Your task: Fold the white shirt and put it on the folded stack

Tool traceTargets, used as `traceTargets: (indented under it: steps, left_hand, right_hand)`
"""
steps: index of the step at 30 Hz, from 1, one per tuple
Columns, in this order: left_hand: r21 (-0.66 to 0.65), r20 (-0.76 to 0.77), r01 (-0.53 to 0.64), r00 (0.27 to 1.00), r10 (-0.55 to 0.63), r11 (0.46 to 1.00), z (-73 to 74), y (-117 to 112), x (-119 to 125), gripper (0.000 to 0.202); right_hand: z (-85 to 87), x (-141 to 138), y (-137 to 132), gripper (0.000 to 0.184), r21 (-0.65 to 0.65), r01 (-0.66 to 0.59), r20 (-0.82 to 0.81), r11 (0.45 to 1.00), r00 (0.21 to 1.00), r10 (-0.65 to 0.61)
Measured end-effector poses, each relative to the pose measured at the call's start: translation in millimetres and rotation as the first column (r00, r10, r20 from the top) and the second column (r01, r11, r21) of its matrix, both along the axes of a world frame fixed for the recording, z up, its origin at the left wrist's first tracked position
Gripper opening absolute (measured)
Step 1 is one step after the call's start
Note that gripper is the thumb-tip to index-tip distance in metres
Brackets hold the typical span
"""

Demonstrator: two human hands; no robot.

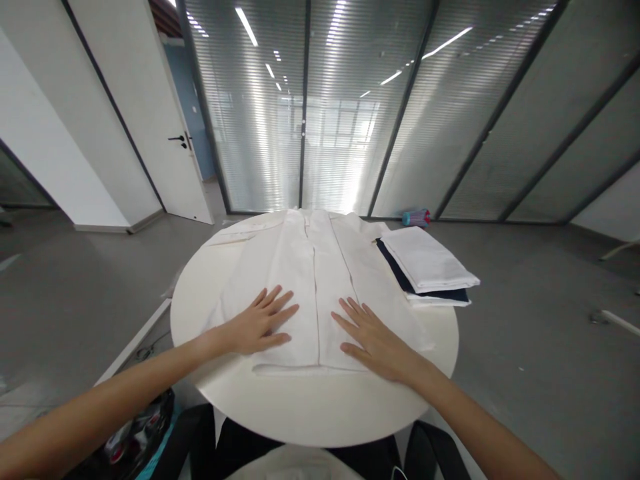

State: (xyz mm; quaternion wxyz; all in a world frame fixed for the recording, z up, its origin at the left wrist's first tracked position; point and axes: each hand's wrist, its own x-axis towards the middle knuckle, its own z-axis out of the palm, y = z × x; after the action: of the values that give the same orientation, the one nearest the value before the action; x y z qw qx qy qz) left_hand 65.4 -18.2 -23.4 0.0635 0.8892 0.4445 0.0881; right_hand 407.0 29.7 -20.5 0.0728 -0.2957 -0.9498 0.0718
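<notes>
A white garment (315, 273) lies spread flat on a round white table (300, 407), with its front opening running down the middle. My left hand (260, 323) rests flat on the garment's left half, fingers spread. My right hand (373, 337) lies flat on the right half, fingers spread too. Neither hand holds anything.
A stack of folded cloths (430, 267), white over dark blue, sits at the table's right edge. A small blue and pink cylinder (416, 217) lies on the floor by the glass wall. A white door (165, 133) stands at the back left. Dark bags (145, 433) lie under the table's near side.
</notes>
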Motion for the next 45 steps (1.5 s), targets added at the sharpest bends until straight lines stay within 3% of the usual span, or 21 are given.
traceTargets:
  steps: [5, 10, 15, 20, 24, 28, 31, 39, 45]
  left_hand:
    - [-0.008, 0.086, 0.17, 0.982, -0.169, 0.985, 16.1, -26, -17, 0.043]
    - [0.006, 0.111, 0.114, 0.987, -0.114, 0.994, 21.1, -46, -37, 0.058]
    - [-0.018, 0.129, 0.196, 0.973, -0.192, 0.98, 23.7, -56, -30, 0.055]
    - [0.069, 0.143, 0.214, 0.965, -0.221, 0.975, 14.8, -57, -20, 0.038]
    - [0.17, 0.21, 0.188, 0.952, -0.222, 0.967, 7.4, -57, -16, 0.038]
    - [0.33, 0.364, 0.079, 0.909, -0.204, 0.941, 10.8, -58, -13, 0.038]
    - [0.38, 0.411, 0.051, 0.885, -0.218, 0.924, 15.5, -60, -10, 0.039]
    - [0.311, 0.376, 0.061, 0.908, -0.182, 0.948, 13.6, -79, -15, 0.041]
    - [0.281, 0.219, 0.185, 0.943, -0.251, 0.942, 8.5, -81, -23, 0.048]
  right_hand:
    - [0.5, 25, 3, 0.036, 0.121, -0.022, -0.187, 0.992, 0.981, 0.045]
    - [-0.5, 41, -2, 0.037, 0.185, -0.053, -0.232, 0.981, 0.968, 0.096]
    - [6.7, 43, -13, 0.035, 0.148, -0.076, -0.252, 0.986, 0.961, 0.112]
    - [6.4, 49, -27, 0.043, 0.122, -0.071, -0.278, 0.99, 0.955, 0.103]
    - [1.1, 52, -34, 0.054, 0.098, -0.034, -0.285, 0.995, 0.957, 0.061]
    - [1.6, 50, -36, 0.07, 0.057, -0.048, -0.26, 0.997, 0.964, 0.061]
    - [4.8, 44, -37, 0.075, 0.066, -0.051, -0.247, 0.997, 0.967, 0.066]
    - [0.4, 35, -38, 0.078, 0.285, -0.082, -0.359, 0.955, 0.915, 0.185]
    - [-1.6, 36, -23, 0.06, 0.272, -0.015, -0.331, 0.962, 0.938, 0.108]
